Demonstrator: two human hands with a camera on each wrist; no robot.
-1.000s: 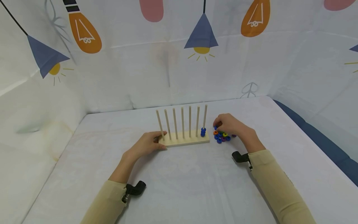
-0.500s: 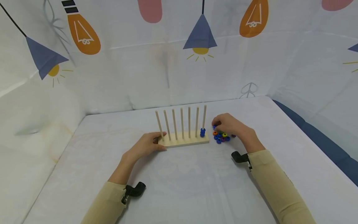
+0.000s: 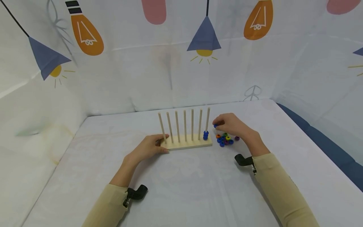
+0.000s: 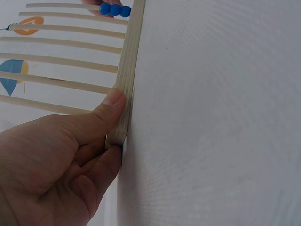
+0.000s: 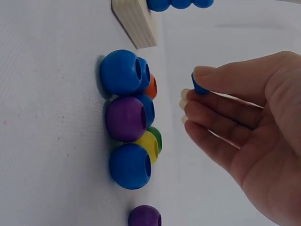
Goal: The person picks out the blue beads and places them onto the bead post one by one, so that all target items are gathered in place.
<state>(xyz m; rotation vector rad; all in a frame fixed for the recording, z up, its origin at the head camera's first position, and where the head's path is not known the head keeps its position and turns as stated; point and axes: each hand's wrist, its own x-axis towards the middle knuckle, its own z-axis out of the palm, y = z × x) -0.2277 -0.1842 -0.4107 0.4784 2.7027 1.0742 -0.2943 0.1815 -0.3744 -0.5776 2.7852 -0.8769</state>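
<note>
A wooden base [image 3: 190, 144] with several upright pegs stands on the table. My left hand [image 3: 148, 147] grips its left end, thumb along the front edge in the left wrist view. Three blue beads [image 4: 114, 10] are stacked on the rightmost peg; the other pegs are bare. My right hand [image 3: 233, 124] pinches a blue bead [image 5: 200, 88] between thumb and finger, above the table and just right of that peg. Below it lies a cluster of loose beads: blue [image 5: 120, 73], purple [image 5: 126, 119], yellow [image 5: 148, 145], orange [image 5: 152, 88] and green [image 5: 155, 137].
One purple bead [image 3: 237, 138] sits a little apart, to the right of the cluster. A white cloth covers the table [image 3: 187, 189]. Behind it hangs a white curtain [image 3: 136, 75] printed with lamps. Dark blue fabric [image 3: 317, 138] shows beyond the right table edge.
My right hand has lifted the blue bead off the cluster and moved slightly left, toward the rightmost peg. The left hand and the base have stayed put.
</note>
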